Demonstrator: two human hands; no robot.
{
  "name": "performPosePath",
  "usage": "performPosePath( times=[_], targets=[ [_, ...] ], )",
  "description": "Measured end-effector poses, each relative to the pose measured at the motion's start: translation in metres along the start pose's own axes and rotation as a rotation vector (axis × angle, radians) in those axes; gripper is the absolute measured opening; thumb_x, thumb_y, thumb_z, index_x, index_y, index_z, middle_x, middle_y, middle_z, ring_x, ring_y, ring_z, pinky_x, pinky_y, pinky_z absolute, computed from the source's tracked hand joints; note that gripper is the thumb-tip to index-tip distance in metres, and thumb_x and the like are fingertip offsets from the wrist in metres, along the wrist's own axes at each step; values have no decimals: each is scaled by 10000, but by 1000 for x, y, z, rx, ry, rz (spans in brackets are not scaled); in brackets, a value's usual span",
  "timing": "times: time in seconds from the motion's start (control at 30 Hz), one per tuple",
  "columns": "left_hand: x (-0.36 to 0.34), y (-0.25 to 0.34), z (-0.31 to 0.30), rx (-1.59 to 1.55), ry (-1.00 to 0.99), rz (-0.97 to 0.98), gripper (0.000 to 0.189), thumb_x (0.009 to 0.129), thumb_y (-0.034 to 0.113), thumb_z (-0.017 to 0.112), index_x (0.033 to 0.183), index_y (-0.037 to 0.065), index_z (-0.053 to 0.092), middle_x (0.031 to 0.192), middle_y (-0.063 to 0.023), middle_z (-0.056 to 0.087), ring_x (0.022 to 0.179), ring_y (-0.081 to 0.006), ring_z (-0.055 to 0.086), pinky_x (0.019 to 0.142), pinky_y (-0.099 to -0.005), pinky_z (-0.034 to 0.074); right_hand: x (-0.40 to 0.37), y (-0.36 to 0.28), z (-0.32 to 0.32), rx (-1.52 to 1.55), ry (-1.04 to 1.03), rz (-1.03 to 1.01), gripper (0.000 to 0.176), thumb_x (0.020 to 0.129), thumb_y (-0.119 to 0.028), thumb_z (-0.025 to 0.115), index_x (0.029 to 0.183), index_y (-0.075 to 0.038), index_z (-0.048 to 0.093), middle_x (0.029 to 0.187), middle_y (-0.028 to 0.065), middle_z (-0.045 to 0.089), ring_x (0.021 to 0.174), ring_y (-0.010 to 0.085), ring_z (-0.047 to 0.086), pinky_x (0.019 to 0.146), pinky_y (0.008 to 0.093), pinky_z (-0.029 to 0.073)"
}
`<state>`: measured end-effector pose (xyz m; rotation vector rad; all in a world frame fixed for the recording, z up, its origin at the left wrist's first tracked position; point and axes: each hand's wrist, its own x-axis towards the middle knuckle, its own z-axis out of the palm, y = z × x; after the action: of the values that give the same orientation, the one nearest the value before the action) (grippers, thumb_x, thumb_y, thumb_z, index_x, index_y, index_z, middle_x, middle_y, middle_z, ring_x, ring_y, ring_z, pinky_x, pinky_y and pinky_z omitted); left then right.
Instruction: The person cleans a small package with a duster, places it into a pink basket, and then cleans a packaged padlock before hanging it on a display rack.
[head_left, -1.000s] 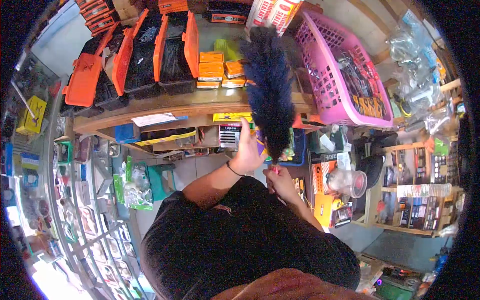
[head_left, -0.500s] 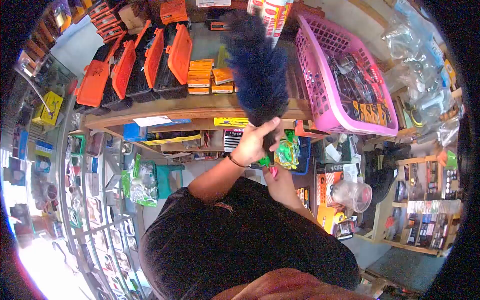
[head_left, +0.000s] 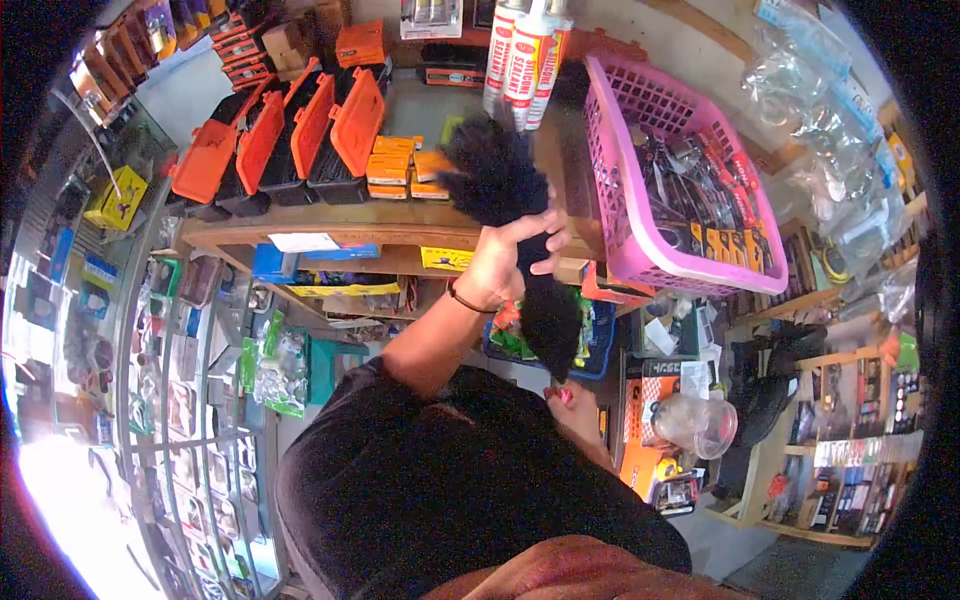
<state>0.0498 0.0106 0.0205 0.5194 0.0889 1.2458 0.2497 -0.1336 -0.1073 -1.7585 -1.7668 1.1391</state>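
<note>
A dark fluffy duster [head_left: 495, 175] slants across the middle of the head view, its upper end over the shelf edge. My left hand [head_left: 510, 260], with a dark band at the wrist, is wrapped round the duster's fluffy part, which shows above and below the fingers. Lower down, my right hand [head_left: 575, 405] is closed on the duster's handle end, where a bit of pink shows. Just beyond the duster's top stand white and red silicone sealant tubes [head_left: 522, 75]. Small orange boxes [head_left: 392, 165] sit to its left.
A pink plastic basket [head_left: 625, 200] of packaged goods stands on the right of the wooden shelf [head_left: 330, 215]. Black cases with orange lids [head_left: 357, 122] line its left. Below is a blue basket [head_left: 600, 360] with green packets. A clear jar [head_left: 710, 428] is at lower right.
My right hand has moved down towards my body, and more of the duster now shows below my left hand. The duster's top has dropped, uncovering the sealant tubes.
</note>
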Motion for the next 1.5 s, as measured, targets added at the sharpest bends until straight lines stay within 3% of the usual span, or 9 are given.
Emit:
performPosePath(
  times=[0.47,0.63,0.73,0.87,1.07,1.17,1.27,1.4,1.5],
  targets=[
    [30,63,0,-7,-253,157,582,826,577,335,1079,69,461,802,-123,526,752,-271,551,624,-433,516,-36,178,38,-41,151,296,352,739,-376,599,753,-25,566,675,168,560,632,309,549,591,359,423],
    [20,43,-6,20,-146,2,739,783,667,267,1163,55,431,1005,-203,542,911,-360,544,774,-529,438,-18,26,3,-145,442,-528,385,751,-380,591,685,-3,550,579,163,541,507,231,525,537,335,410],
    [21,28,-30,-93,-490,-141,825,757,704,232,1236,49,380,1215,-199,431,1083,-329,457,901,-493,366,4,-3,1,-103,28,21,386,739,-365,617,664,4,531,550,113,516,512,150,484,511,310,383],
    [11,36,1,-279,-16,-2,907,694,749,317,1238,23,340,1160,-260,446,1032,-409,471,890,-531,361,7,21,22,181,1,-13,275,740,-210,618,591,-12,497,523,-15,396,524,80,374,484,271,334],
    [5,40,1,-351,-11,-33,963,657,775,337,1258,23,310,1118,-265,466,1059,-404,450,921,-534,327,12,37,15,197,1,-12,240,742,-180,599,588,-16,516,501,-22,404,504,69,367,463,266,322],
    [23,44,-34,-41,-584,-126,873,723,734,273,1247,43,366,1207,-202,438,1114,-353,426,956,-551,268,16,47,21,176,16,3,234,744,-187,593,606,-8,533,488,-14,415,493,71,366,453,267,311],
    [-1,42,16,83,98,64,910,708,735,312,1270,20,307,1192,-233,436,1117,-369,418,953,-573,256,26,34,21,378,8,125,249,748,-200,590,619,5,532,473,-2,418,470,84,366,438,274,307],
    [19,49,-26,-97,-456,-156,929,703,734,330,1279,7,275,1173,-259,440,1102,-396,421,918,-576,295,29,34,33,107,-92,-279,273,762,-214,563,592,-13,490,452,-1,390,432,81,354,414,279,288],
    [8,45,-13,-454,-109,-50,892,727,697,353,1288,9,265,1190,-257,428,1086,-450,409,905,-596,291,28,18,23,224,-3,6,243,753,-184,579,607,-11,490,494,7,417,482,74,359,444,268,295]
  ],
)
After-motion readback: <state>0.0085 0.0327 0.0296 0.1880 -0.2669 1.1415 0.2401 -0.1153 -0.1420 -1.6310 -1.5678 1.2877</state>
